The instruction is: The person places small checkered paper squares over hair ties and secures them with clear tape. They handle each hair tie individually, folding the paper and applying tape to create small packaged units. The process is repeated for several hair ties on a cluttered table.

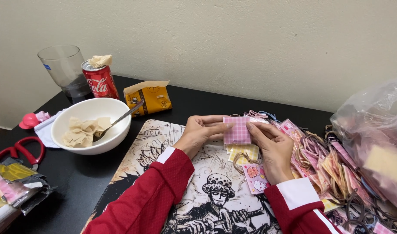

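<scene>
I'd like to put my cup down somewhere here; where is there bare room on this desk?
Bare black desk lies between the white bowl, red scissors and printed mat; another strip runs behind the yellow packet. The right side is crowded with hair-tie packets.

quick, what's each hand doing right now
Left hand: closed on the left edge of the pink checked packet.
Right hand: closed on the same packet's right edge, fingers pinching it.

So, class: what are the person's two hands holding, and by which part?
Both hands hold one pink checked packet: the left hand pinches its left edge, the right hand its right edge.
</scene>
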